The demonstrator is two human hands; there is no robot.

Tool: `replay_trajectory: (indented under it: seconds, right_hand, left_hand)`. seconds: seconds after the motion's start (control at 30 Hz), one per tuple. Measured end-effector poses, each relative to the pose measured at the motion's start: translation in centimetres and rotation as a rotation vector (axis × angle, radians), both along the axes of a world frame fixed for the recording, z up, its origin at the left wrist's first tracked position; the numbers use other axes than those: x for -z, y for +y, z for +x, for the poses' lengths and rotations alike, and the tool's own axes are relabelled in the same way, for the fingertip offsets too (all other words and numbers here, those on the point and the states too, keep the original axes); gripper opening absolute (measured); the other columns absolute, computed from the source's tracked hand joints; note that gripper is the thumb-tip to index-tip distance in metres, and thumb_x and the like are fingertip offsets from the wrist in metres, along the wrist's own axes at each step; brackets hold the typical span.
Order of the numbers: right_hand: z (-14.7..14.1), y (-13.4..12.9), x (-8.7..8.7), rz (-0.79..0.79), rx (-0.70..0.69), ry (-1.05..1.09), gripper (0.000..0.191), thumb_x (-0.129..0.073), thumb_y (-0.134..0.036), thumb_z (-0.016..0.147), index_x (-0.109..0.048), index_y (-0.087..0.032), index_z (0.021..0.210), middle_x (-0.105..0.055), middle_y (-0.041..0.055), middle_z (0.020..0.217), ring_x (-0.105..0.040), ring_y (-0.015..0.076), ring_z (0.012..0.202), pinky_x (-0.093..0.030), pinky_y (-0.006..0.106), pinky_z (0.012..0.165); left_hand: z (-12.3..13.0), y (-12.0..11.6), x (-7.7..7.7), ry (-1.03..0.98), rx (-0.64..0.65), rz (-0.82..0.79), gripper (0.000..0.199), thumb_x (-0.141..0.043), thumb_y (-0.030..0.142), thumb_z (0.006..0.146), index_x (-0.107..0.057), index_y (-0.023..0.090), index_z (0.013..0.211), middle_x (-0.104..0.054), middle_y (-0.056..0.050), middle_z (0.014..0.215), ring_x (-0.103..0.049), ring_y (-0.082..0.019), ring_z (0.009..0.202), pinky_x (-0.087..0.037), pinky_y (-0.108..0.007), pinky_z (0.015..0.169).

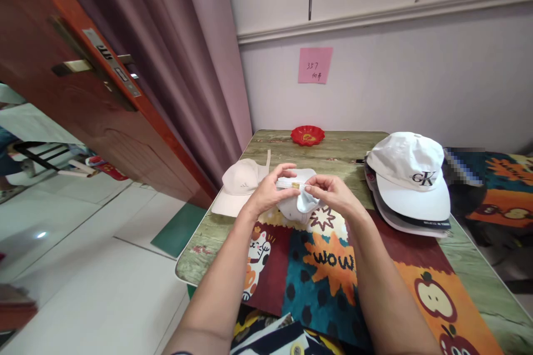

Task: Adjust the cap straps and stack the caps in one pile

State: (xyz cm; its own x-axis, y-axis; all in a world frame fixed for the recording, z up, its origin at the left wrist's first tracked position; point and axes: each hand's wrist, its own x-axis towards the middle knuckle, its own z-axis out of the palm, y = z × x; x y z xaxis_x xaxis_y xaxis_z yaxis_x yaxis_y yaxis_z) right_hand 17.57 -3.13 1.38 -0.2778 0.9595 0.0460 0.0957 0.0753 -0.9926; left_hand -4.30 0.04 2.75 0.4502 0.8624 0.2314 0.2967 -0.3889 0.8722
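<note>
A light grey-white cap [292, 209] is held up over the patterned mat, its back strap with a small gold-coloured piece stretched between both hands. My left hand [273, 188] pinches the strap's left end. The right end is between the fingers of my right hand [328, 191]. To the left, a cream cap [239, 182] with a small dark mark lies on the table, its loose strap sticking up. On the right, a white cap [410, 169] with black letters tops a stack of caps.
A red scalloped dish [307, 135] stands at the back of the wooden-patterned table [200, 249]. Behind it, a pink note [315, 65] is stuck on the wall. A brown door [137, 122] and a curtain flank the table's left side.
</note>
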Motion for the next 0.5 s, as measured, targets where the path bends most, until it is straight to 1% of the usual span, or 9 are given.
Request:
replay_trajectory:
  seconds: [0.03, 0.07, 0.13, 0.2, 0.23, 0.3, 0.37, 0.43, 0.5]
  right_hand:
    - [0.0, 0.0, 0.1, 0.001, 0.004, 0.006, 0.039, -0.072, -0.055, 0.079, -0.069, -0.016, 0.083, -0.056, -0.0009, 0.067, -0.044, 0.0113, 0.058, -0.032, 0.025, 0.053]
    - [-0.1, 0.1, 0.1, 0.001, 0.003, 0.008, 0.039, -0.072, -0.055, 0.079, -0.069, -0.016, 0.083, -0.057, -0.0006, 0.068, -0.045, 0.0113, 0.058, -0.032, 0.025, 0.053]
    - [-0.3, 0.1, 0.2, -0.003, 0.001, 0.006, 0.041, -0.072, -0.056, 0.078, -0.070, -0.016, 0.085, -0.059, 0.0000, 0.070, -0.045, 0.0114, 0.058, -0.032, 0.026, 0.053]
    - [-0.4, 0.1, 0.2, -0.005, 0.006, 0.009, 0.042, -0.073, -0.057, 0.078, -0.071, -0.016, 0.088, -0.061, 0.0004, 0.072, -0.046, 0.0116, 0.058, -0.032, 0.026, 0.053]
    - [-0.4, 0.1, 0.1, -0.004, 0.009, 0.010, 0.043, -0.072, -0.057, 0.078, -0.071, -0.016, 0.090, -0.061, 0.0006, 0.073, -0.047, 0.0119, 0.059, -0.033, 0.026, 0.053]
    - [0.1, 0.1, 0.0, 0.007, 0.021, 0.002, 0.045, -0.069, -0.059, 0.082, -0.072, -0.016, 0.096, -0.064, 0.0015, 0.077, -0.051, 0.0135, 0.064, -0.036, 0.026, 0.056]
    - [1.2, 0.1, -0.1, 0.032, 0.022, -0.037, 0.047, -0.062, -0.061, 0.087, -0.073, -0.017, 0.099, -0.067, 0.0030, 0.084, -0.056, 0.0160, 0.071, -0.041, 0.027, 0.062]
    - [2.6, 0.2, 0.0, 0.049, -0.024, -0.093, 0.047, -0.058, -0.062, 0.090, -0.074, -0.018, 0.100, -0.070, 0.0041, 0.091, -0.061, 0.0190, 0.080, -0.045, 0.029, 0.071]
    - [3.9, 0.2, 0.2, 0.034, -0.117, -0.138, 0.046, -0.065, -0.060, 0.087, -0.075, -0.018, 0.103, -0.072, 0.0049, 0.100, -0.063, 0.0220, 0.090, -0.047, 0.031, 0.079]
  left_hand:
    - [-0.1, 0.4, 0.0, 0.008, 0.035, -0.058, 0.048, -0.070, 0.044, 0.086, -0.062, 0.021, 0.128, -0.069, -0.008, 0.117, -0.064, -0.021, 0.106, -0.050, -0.031, 0.088]
    - [-0.1, 0.8, 0.0, 0.030, 0.078, -0.102, 0.046, -0.064, 0.048, 0.090, -0.064, 0.020, 0.126, -0.069, -0.008, 0.114, -0.064, -0.020, 0.102, -0.050, -0.030, 0.085]
    - [-0.2, 1.5, 0.0, 0.085, 0.160, -0.158, 0.041, -0.057, 0.052, 0.093, -0.071, 0.017, 0.108, -0.070, -0.006, 0.099, -0.063, -0.018, 0.091, -0.048, -0.028, 0.078]
    - [-0.4, 2.2, 0.1, 0.111, 0.221, -0.208, 0.041, -0.061, 0.054, 0.090, -0.072, 0.015, 0.091, -0.066, -0.003, 0.084, -0.058, -0.016, 0.079, -0.044, -0.026, 0.070]
    - [-0.5, 2.5, 0.1, 0.103, 0.236, -0.235, 0.041, -0.063, 0.055, 0.088, -0.071, 0.015, 0.086, -0.063, -0.002, 0.079, -0.056, -0.014, 0.074, -0.042, -0.026, 0.067]
    - [-0.7, 2.8, 0.3, 0.062, 0.241, -0.281, 0.042, -0.066, 0.056, 0.085, -0.070, 0.015, 0.084, -0.061, 0.000, 0.075, -0.053, -0.013, 0.069, -0.040, -0.025, 0.065]
    - [-0.8, 3.0, 0.4, 0.021, 0.234, -0.318, 0.043, -0.068, 0.057, 0.083, -0.070, 0.014, 0.084, -0.061, -0.001, 0.076, -0.053, -0.012, 0.069, -0.040, -0.024, 0.065]
    - [-1.0, 3.2, 0.5, 0.007, 0.218, -0.342, 0.044, -0.069, 0.058, 0.082, -0.070, 0.014, 0.084, -0.061, -0.001, 0.077, -0.053, -0.012, 0.069, -0.040, -0.024, 0.065]
    - [-1.2, 3.3, 0.4, 0.011, 0.209, -0.357, 0.045, -0.069, 0.058, 0.082, -0.070, 0.013, 0.083, -0.061, -0.001, 0.076, -0.053, -0.012, 0.068, -0.040, -0.024, 0.063]
